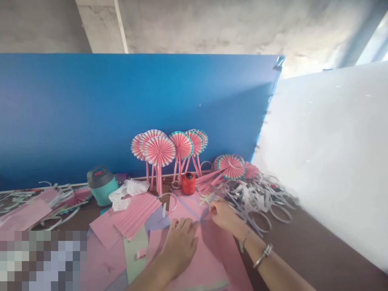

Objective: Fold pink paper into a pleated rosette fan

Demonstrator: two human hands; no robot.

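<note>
- At ten o'clock, I am seeing loose pink paper [30, 214] lying among pale strips, probably pushed outward to free the middle.
- At eleven o'clock, a teal flask with a grey lid [103, 188] is standing upright; a red mark is showing on the lid, but I am making out no brand or lettering.
- Just right of it, crumpled white tissue [130, 190] is resting beside a pleated pink sheet [139, 214], whose ridges are probably being left uncovered so the folds keep.
- Near twelve o'clock, round pleated fans [160, 150] are leaning on the blue panel [200, 89], presumably upright to spare their rims.
- At six o'clock, my left hand [182, 244] is lying palm down, fingers loosely spread, gripping nothing I can see; it is touching the large pink sheets [212, 256] in the lower middle, seemingly steadying them.
- At twelve o'clock, a red thread spool [188, 184] is standing on end, likely to stop it rolling; I am reading no label.
- At one o'clock, my right hand [221, 214] is curling its fingers inward over the sheets' far part; I cannot tell whether it is pinching anything.
- Beyond it, more fans [232, 166] are lying beside tangled pale strips [257, 198].
</note>
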